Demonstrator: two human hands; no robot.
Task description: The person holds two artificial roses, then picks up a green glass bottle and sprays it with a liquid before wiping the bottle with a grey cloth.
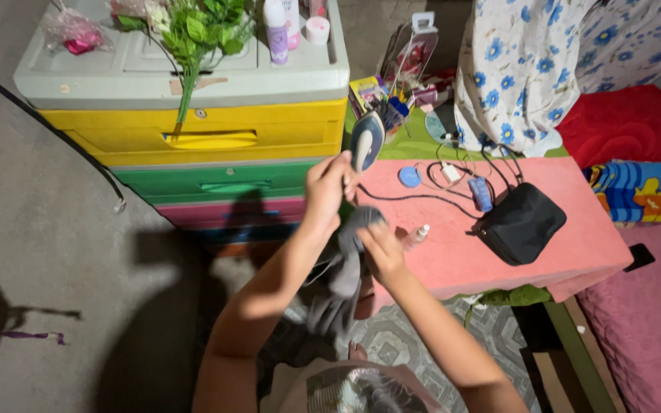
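My left hand (327, 187) is raised in front of me and grips a blue and white clothes iron (366, 140), which stands nearly upright at the left end of the pink table (575, 245). Just below it, my right hand (380, 252) clutches a grey cloth (344, 268) that hangs down in folds toward my lap. Both hands are close together, the grey cloth partly between them. A thin black cord (415, 197) runs across the pink table from near the iron.
A plastic drawer unit (193, 130) with yellow, green and pink drawers stands at left, with bottles and artificial flowers on top. On the pink table lie a black pouch (522, 223), a small spray bottle (416, 235) and a blue round lid. A blue-flowered fabric (529, 69) hangs at upper right.
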